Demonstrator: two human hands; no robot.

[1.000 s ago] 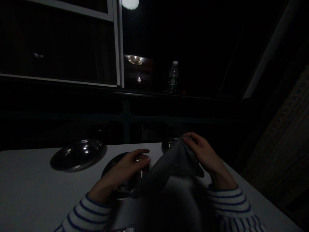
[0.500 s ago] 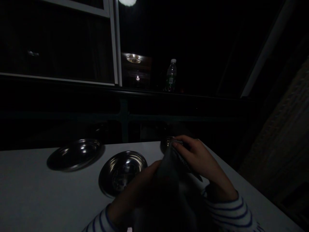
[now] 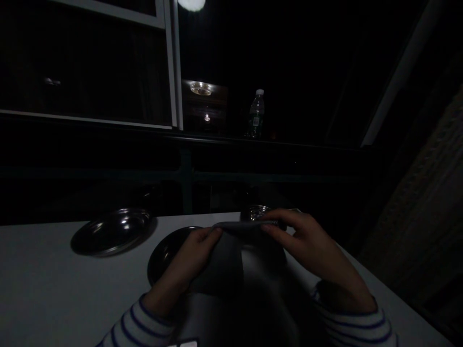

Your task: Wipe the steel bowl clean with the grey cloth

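At left on the white bench [image 3: 39, 274] sits a shiny round metal dish [image 3: 112, 233], then a round metal bowl [image 3: 162, 258], partly hidden by the left hand [image 3: 193, 253]. That hand pinches a dark grey cloth [image 3: 224, 265], held above the near bench; beyond it stands a smaller round metal bowl [image 3: 255, 211]. The right hand [image 3: 302, 236] pinches the cloth's right end.

Grey cloth [image 3: 224, 265] bars the gap between left hand [image 3: 195, 248] and right hand [image 3: 298, 233]; a bowl [image 3: 164, 255] blocks beyond, while open table [image 3: 54, 289] offers passage at left.
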